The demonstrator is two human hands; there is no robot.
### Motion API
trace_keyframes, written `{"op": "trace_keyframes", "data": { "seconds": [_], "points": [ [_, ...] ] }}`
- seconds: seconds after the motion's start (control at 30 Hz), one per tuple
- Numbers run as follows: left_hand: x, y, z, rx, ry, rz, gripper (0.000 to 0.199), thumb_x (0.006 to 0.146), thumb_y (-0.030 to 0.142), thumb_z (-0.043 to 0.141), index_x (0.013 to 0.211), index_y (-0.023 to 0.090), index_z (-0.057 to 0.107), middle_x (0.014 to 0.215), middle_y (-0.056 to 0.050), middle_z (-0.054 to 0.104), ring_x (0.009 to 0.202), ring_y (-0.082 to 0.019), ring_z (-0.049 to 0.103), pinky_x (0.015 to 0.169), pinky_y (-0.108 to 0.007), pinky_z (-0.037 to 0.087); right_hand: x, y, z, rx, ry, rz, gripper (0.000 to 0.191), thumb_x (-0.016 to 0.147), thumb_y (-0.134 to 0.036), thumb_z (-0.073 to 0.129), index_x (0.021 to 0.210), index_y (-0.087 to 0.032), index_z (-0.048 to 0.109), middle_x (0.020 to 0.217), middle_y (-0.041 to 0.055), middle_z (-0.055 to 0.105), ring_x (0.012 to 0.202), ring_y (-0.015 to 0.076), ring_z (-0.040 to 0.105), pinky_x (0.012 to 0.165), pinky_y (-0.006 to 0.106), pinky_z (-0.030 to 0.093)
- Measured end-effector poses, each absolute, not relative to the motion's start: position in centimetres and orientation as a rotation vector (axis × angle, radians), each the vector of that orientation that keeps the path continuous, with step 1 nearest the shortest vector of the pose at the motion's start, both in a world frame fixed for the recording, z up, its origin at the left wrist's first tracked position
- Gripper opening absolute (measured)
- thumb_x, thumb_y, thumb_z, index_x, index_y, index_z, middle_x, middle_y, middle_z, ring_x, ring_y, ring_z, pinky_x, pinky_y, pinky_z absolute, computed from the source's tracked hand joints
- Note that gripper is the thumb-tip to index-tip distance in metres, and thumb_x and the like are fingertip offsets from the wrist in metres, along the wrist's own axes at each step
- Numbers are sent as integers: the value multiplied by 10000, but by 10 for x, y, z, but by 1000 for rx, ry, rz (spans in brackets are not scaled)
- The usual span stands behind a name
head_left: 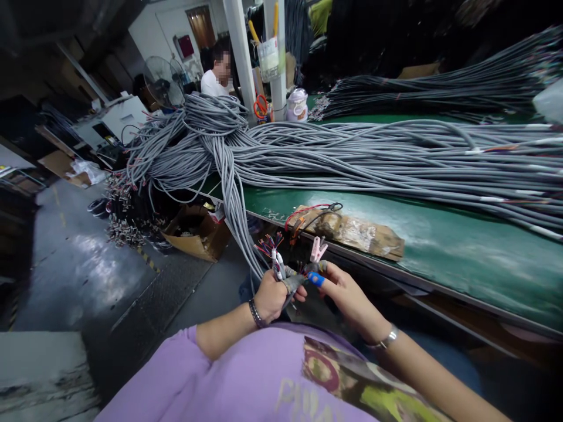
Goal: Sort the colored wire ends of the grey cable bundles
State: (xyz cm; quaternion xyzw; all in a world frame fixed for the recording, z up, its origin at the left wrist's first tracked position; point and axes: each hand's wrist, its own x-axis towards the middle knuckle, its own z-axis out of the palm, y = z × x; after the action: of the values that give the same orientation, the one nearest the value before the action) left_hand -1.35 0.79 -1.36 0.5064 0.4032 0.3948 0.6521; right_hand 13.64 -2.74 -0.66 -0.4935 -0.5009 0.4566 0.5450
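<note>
My left hand is closed round the ends of a bundle of grey cables, whose stripped tips fan out in thin coloured wires above the fist. Just to its right, my right hand has its thumb and fingers pinched together at thin dark wires; blue tape wraps one fingertip and grey wraps cover others. What exactly the right fingers hold is too small to tell. A pink clip stands at the table edge above the right hand.
Many grey cables lie along the green table. A taped cardboard piece with red and black leads is near its edge. Dark cables lie behind. An open box stands on the floor; a person is beyond.
</note>
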Motion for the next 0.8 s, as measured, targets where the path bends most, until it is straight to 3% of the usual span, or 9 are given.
{"op": "trace_keyframes", "data": {
  "seconds": [0.23,0.5,0.8],
  "points": [
    [-12,7,-16,1172,918,874,414,608,501,759,621,136,563,496,-12,594,424,-100,539,446,-200,392,128,-25,-3,-922,-1186,1321,304,765,-467,682,746,-205,529,571,-14,588,556,158,570,622,313,488],
    [-10,7,-17,1198,929,907,406,667,508,717,622,132,569,533,-31,610,448,-96,542,444,-197,348,127,-26,-15,-1112,-1098,1176,398,701,-572,693,754,-198,569,606,16,603,584,175,574,589,317,483],
    [-11,6,-13,1160,944,930,398,652,497,732,620,144,551,523,-13,595,422,-91,523,437,-206,358,130,-28,-12,-1158,-1087,1066,376,641,-526,748,718,-185,610,641,5,587,599,142,511,577,272,441]
  ]
}}
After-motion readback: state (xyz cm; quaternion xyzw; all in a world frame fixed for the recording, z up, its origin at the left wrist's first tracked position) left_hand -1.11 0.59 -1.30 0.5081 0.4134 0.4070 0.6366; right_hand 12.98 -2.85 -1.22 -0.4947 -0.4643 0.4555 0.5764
